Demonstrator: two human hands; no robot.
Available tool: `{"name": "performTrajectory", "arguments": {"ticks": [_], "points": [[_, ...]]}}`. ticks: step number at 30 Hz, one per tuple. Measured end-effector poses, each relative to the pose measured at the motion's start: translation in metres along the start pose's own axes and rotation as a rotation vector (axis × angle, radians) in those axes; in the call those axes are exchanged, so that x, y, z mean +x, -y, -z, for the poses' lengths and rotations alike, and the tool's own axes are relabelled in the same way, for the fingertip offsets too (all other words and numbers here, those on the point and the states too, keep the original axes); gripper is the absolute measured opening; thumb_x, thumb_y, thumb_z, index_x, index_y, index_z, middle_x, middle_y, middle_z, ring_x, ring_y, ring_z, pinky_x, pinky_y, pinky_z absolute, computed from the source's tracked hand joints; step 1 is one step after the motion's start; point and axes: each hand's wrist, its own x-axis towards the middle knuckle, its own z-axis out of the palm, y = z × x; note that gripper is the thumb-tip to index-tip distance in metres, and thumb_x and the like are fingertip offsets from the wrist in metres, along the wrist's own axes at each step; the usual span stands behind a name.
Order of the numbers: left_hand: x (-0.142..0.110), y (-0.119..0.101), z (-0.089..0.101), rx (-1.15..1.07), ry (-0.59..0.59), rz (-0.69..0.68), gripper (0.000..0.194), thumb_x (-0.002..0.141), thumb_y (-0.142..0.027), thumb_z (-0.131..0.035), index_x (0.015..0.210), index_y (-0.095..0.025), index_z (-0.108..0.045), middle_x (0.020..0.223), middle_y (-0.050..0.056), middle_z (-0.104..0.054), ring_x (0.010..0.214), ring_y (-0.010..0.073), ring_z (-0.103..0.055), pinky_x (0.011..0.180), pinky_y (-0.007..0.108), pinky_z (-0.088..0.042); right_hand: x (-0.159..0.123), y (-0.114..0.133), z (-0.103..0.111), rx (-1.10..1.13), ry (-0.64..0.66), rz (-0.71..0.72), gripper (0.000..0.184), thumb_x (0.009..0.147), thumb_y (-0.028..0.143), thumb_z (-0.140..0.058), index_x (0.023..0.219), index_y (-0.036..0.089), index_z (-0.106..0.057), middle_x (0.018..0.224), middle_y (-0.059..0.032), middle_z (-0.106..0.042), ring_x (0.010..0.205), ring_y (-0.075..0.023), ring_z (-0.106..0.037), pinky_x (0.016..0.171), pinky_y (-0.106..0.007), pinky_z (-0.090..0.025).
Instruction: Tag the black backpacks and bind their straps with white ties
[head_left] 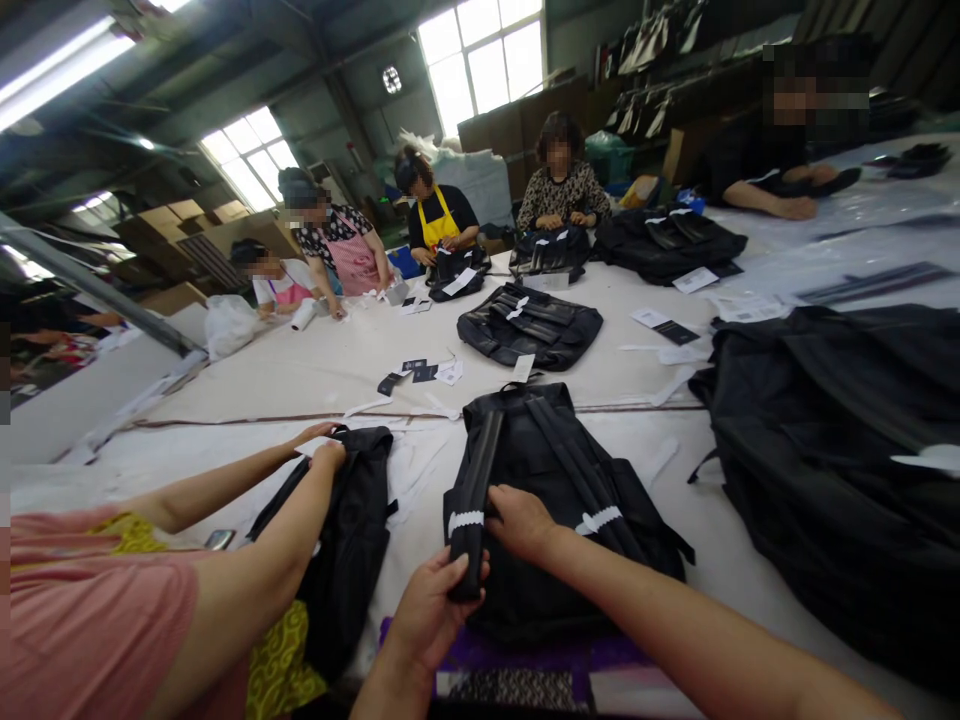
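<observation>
A black backpack (525,450) lies on the table in front of me, its two shoulder straps facing up. White paper bands wrap both straps, one on the left strap (480,460) and one on the right strap (574,450). My left hand (435,605) grips the lower end of the left strap, thumb on top. Just above it, my right hand (521,520) has its fingers curled at that strap's inner edge beside the white band (466,519). Its fingertips are partly hidden behind the strap.
At my left, a co-worker's hands (322,450) handle another black backpack (360,500). A large black bag (840,450) stands close on my right. Black and white tags (426,373) and another backpack (532,325) lie farther off. Several people work along the far side.
</observation>
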Motion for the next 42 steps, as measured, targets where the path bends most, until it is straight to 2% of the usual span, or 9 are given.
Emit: {"name": "performTrajectory", "arguments": {"ticks": [4,7,12,18,22,24,29,37,42], "points": [[0.012,0.035,0.008,0.238,0.012,-0.11,0.046,0.074,-0.038,-0.076,0.11,-0.013,-0.064,0.108,0.014,-0.071,0.098,0.025,-0.068,0.077,0.032,-0.057,-0.057,-0.026,-0.002,-0.011,0.05,0.085,0.043,0.09,0.031,-0.053,0.13,0.018,-0.053,0.126,-0.0135,-0.061,0.116,-0.0271,-0.056,0.1,-0.041,-0.043],[0.024,0.065,0.021,0.411,-0.095,-0.168,0.063,0.073,-0.045,-0.074,0.123,-0.013,-0.056,0.12,0.018,-0.066,0.112,0.0298,-0.063,0.09,0.041,-0.055,-0.102,-0.054,-0.018,-0.061,0.275,0.227,0.067,0.08,0.032,-0.066,0.142,0.023,-0.042,0.15,-0.0124,-0.04,0.138,-0.0352,-0.034,0.112,-0.054,-0.029],[0.021,0.086,0.051,0.727,-0.128,-0.403,0.058,0.085,-0.047,-0.059,0.129,-0.012,-0.047,0.124,0.021,-0.063,0.113,0.0272,-0.063,0.097,0.044,-0.052,-0.133,-0.078,-0.043,-0.184,0.345,0.199,0.092,0.068,0.013,-0.068,0.149,0.025,-0.027,0.158,-0.0088,-0.026,0.144,-0.0325,-0.022,0.117,-0.053,-0.02],[-0.02,0.108,0.081,1.39,-0.108,-1.09,0.034,0.085,-0.026,-0.061,0.117,-0.018,-0.054,0.103,0.012,-0.069,0.095,0.0225,-0.068,0.082,0.037,-0.059,-0.13,-0.082,-0.038,-0.377,0.256,0.115,0.076,0.072,0.007,-0.056,0.144,0.021,-0.037,0.15,-0.0166,-0.04,0.134,-0.0376,-0.039,0.102,-0.055,-0.038],[-0.028,0.127,0.06,1.595,0.137,-1.396,0.025,0.087,-0.014,-0.049,0.11,-0.017,-0.06,0.095,0.009,-0.071,0.086,0.0192,-0.069,0.075,0.031,-0.059,-0.113,-0.073,-0.017,-0.407,0.303,0.13,0.045,0.073,0.003,-0.05,0.116,0.015,-0.058,0.117,-0.0168,-0.064,0.104,-0.0297,-0.062,0.086,-0.042,-0.049],[-0.022,0.126,0.045,1.659,0.099,-1.465,0.034,0.087,-0.009,-0.047,0.118,-0.016,-0.059,0.109,0.011,-0.07,0.1,0.0215,-0.066,0.086,0.036,-0.057,-0.107,-0.068,-0.008,-0.413,0.302,0.123,0.032,0.076,0.003,-0.047,0.103,0.015,-0.061,0.102,-0.0131,-0.068,0.092,-0.026,-0.065,0.081,-0.037,-0.049],[0.0,0.1,0.033,1.748,-0.074,-1.294,0.045,0.086,-0.012,-0.051,0.131,-0.016,-0.053,0.129,0.013,-0.062,0.119,0.0266,-0.057,0.098,0.046,-0.05,-0.107,-0.062,0.002,-0.436,0.266,0.122,0.025,0.081,0.006,-0.046,0.098,0.017,-0.06,0.098,-0.0102,-0.069,0.092,-0.0232,-0.066,0.078,-0.031,-0.048],[0.011,0.069,0.028,1.79,0.178,-0.795,0.075,0.075,-0.02,-0.069,0.143,-0.026,-0.038,0.154,0.01,-0.035,0.142,0.0314,-0.031,0.107,0.046,-0.041,-0.115,-0.058,0.003,-0.433,0.216,0.099,0.027,0.083,0.005,-0.043,0.099,0.018,-0.061,0.099,-0.0092,-0.07,0.093,-0.0228,-0.067,0.077,-0.03,-0.048],[0.022,0.064,0.02,1.738,0.138,-0.785,0.051,0.084,-0.006,-0.045,0.133,-0.021,-0.051,0.127,0.013,-0.062,0.118,0.0251,-0.058,0.096,0.038,-0.049,-0.114,-0.057,0.006,-0.431,0.22,0.097,0.034,0.081,0.005,-0.044,0.107,0.019,-0.06,0.105,-0.0095,-0.07,0.097,-0.0232,-0.066,0.079,-0.032,-0.048]]}}
